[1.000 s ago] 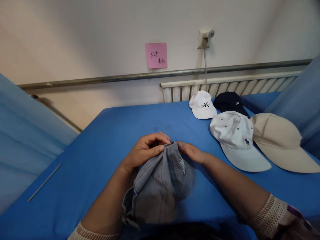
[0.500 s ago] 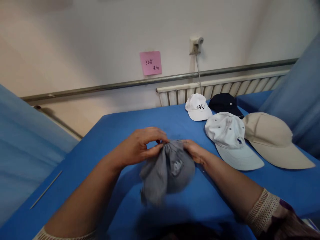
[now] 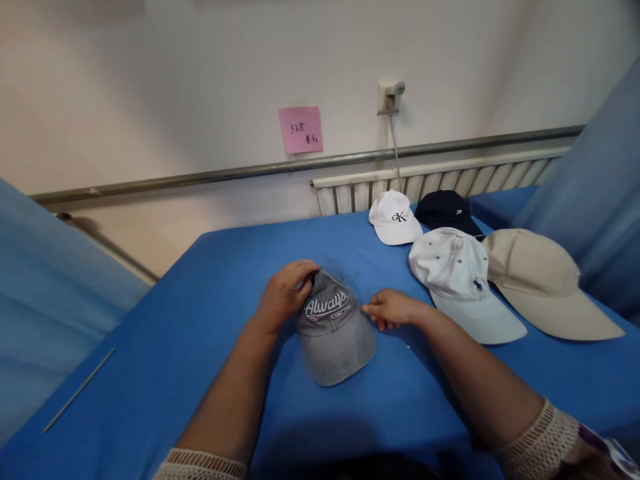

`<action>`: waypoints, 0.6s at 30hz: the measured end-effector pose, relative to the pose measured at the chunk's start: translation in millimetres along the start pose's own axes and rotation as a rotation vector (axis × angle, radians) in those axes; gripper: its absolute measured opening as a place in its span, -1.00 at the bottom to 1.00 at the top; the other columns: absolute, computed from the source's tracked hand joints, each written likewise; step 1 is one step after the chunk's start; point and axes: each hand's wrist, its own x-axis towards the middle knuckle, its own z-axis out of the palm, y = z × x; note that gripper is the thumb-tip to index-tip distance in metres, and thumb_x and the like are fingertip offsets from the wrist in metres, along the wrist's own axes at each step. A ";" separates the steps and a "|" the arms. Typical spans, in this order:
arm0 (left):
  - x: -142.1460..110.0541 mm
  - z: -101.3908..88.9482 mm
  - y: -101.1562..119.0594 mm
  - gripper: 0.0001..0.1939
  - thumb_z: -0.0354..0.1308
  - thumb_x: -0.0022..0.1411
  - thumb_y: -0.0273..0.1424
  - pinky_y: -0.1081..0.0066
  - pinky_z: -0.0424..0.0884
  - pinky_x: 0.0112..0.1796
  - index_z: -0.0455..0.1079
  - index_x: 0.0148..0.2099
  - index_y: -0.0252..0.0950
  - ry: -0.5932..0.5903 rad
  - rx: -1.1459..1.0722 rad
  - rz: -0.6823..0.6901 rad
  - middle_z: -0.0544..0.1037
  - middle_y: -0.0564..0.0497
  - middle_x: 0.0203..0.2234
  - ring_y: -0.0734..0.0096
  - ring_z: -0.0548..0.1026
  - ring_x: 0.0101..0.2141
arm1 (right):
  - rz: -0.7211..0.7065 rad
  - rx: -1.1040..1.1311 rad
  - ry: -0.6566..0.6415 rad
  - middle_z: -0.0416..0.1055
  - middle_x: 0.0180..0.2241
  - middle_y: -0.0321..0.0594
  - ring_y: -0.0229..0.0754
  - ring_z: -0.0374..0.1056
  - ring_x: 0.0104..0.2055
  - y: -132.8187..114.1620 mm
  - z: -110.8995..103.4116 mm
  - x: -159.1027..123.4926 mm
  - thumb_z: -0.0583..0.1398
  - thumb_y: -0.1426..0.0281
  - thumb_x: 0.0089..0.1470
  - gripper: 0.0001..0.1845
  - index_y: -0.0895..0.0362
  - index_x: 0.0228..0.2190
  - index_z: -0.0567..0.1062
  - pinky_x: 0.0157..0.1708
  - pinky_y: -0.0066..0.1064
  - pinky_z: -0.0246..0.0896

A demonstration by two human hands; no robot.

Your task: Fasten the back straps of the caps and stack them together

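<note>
A grey baseball cap with "Always" stitched in white sits on the blue-covered table, its brim toward me. My left hand is closed on the cap's back left edge, with the fingertips partly hidden behind the crown. On the other side, my right hand is closed in a pinch at the cap's right edge, thumb and forefinger against the fabric. To the right lie a white cap with "GK" letters, a dark navy cap, a pale cap with a small rider logo and a beige cap.
Blue cloth covers the table. A thin stick lies at its left side. Behind run a metal rail and a white radiator. Blue curtains hang at left and right. A pink note is on the wall.
The grey cap, bunched and held up before, now rests opened out on the table, lettering visible. My left hand has shifted slightly, and my right hand has come down a little beside the cap.
</note>
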 end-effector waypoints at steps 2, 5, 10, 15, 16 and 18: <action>-4.8 2.4 2.5 -0.69 0.02 0.21 -0.53 0.24 0.41 0.01 0.42 -0.02 -0.24 0.015 -0.048 0.034 0.55 -0.07 -0.09 0.31 0.49 -0.04 | -0.055 -0.016 0.117 0.40 -0.71 -0.27 -0.31 0.19 -0.71 0.2 2.6 2.9 0.21 0.09 -0.01 -0.61 0.11 -0.63 0.44 -0.68 -0.47 0.01; -8.9 -1.6 10.3 -0.70 0.04 0.22 -0.53 0.24 0.42 -0.01 0.42 -0.02 -0.24 0.061 -0.089 0.067 0.55 -0.08 -0.10 0.32 0.50 -0.05 | -0.238 0.018 0.453 0.45 -0.55 -0.28 -0.26 0.30 -0.54 0.2 10.1 13.8 0.21 0.13 0.00 -0.71 0.11 -0.50 0.46 -0.53 -0.46 0.14; -11.8 -8.6 26.8 -0.70 0.09 0.21 -0.55 0.28 0.45 -0.05 0.43 -0.03 -0.21 0.220 -0.177 0.078 0.57 -0.06 -0.14 0.35 0.53 -0.10 | -0.381 0.240 0.525 0.46 -0.40 -0.26 -0.23 0.33 -0.40 -8.7 20.1 14.5 0.19 0.13 0.03 -0.68 0.10 -0.28 0.47 -0.38 -0.40 0.22; -10.7 2.4 32.0 -0.72 0.08 0.23 -0.53 0.27 0.45 -0.07 0.44 -0.03 -0.20 0.160 -0.278 0.084 0.58 -0.06 -0.16 0.35 0.53 -0.11 | -0.527 0.179 0.484 0.37 -0.45 -0.32 -0.25 0.26 -0.42 -24.5 24.2 -2.9 0.23 0.20 0.01 -0.74 0.09 -0.28 0.48 -0.38 -0.41 0.15; -10.4 5.6 31.9 -0.72 0.08 0.24 -0.53 0.26 0.45 -0.07 0.44 -0.03 -0.21 0.149 -0.281 0.085 0.58 -0.07 -0.16 0.35 0.53 -0.11 | -0.527 0.148 0.491 0.34 -0.48 -0.33 -0.26 0.23 -0.45 -26.3 25.2 -4.3 0.24 0.22 0.00 -0.79 0.09 -0.34 0.47 -0.41 -0.42 0.13; -10.0 10.9 31.7 -0.73 0.06 0.26 -0.53 0.25 0.44 -0.08 0.43 -0.03 -0.22 0.146 -0.269 0.078 0.58 -0.07 -0.16 0.35 0.53 -0.12 | -0.509 0.124 0.498 0.29 -0.55 -0.37 -0.28 0.17 -0.51 -28.1 27.1 -4.9 0.23 0.25 0.00 -0.83 0.09 -0.46 0.44 -0.47 -0.43 0.07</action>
